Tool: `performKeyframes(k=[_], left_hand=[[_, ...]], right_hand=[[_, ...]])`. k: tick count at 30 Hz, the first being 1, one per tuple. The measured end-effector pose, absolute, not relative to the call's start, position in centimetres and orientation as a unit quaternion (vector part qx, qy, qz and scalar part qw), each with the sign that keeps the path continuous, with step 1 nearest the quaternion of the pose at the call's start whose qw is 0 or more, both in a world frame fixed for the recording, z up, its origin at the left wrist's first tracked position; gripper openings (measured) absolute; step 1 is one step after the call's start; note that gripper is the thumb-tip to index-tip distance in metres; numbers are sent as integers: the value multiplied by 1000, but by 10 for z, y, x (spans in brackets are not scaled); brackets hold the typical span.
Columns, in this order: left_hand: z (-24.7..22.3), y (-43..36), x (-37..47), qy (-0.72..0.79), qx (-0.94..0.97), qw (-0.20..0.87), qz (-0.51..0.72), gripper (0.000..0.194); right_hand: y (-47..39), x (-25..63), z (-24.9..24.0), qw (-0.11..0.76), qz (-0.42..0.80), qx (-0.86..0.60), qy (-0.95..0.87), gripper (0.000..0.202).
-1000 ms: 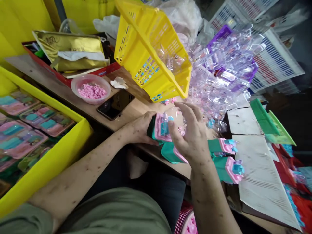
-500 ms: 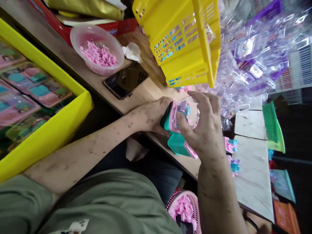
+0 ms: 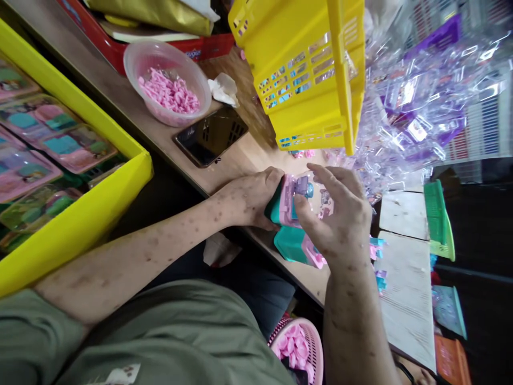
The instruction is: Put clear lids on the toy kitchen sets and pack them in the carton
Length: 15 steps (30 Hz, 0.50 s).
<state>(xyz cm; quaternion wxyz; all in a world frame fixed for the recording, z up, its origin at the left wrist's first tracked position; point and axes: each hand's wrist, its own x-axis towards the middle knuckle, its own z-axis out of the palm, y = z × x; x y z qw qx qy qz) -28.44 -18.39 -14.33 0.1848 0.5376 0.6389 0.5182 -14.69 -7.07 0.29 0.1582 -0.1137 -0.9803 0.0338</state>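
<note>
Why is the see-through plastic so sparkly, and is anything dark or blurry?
Head view: white glare bounces off the clear plastic pieces; the phone has dark, mirror-like reflections.
Head view, right side: background sinks into shadow, and the orange container looks soft.

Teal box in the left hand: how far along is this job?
Looks done: clear-topped cases in the yellow bin.
In hand: left hand holds the teal box, pink front on; right hand has a clear cover at it, seemingly not seated.
Likely left: second box beside it, heaped clear pieces. Total count: can't tell.
</note>
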Motion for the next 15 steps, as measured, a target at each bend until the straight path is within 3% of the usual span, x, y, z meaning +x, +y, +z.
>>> performKeyframes(k=[15], left_hand=[[-144, -185, -289, 632, 548, 191, 513, 106]], right_hand=[[-73, -152, -1, 106, 52, -132, -984, 52]])
